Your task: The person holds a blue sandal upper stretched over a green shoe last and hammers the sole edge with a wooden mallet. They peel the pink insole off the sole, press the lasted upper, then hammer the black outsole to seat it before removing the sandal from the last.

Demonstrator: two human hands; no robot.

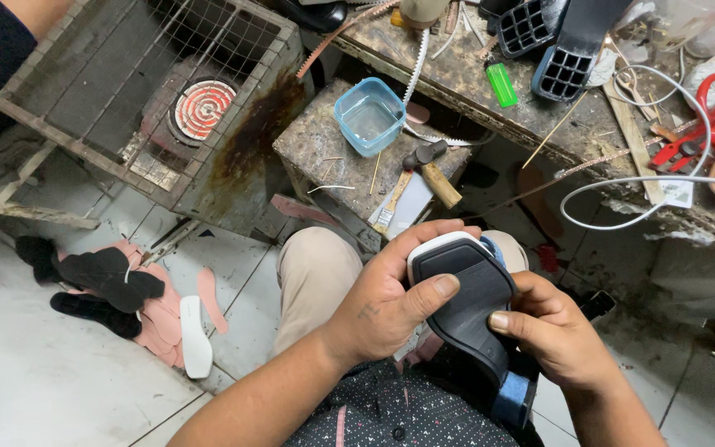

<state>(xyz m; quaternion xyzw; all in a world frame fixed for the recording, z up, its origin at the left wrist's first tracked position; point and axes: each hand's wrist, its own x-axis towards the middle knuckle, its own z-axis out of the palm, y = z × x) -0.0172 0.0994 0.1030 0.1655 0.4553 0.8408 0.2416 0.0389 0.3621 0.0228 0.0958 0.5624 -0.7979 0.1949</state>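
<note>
both hands (391, 302) — sole (465, 302) toe-away, lengthwise

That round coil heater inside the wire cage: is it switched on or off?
On. The coil heater glows bright orange-red in rings behind the wire cage, while the metal around it looks dark and dull.
</note>
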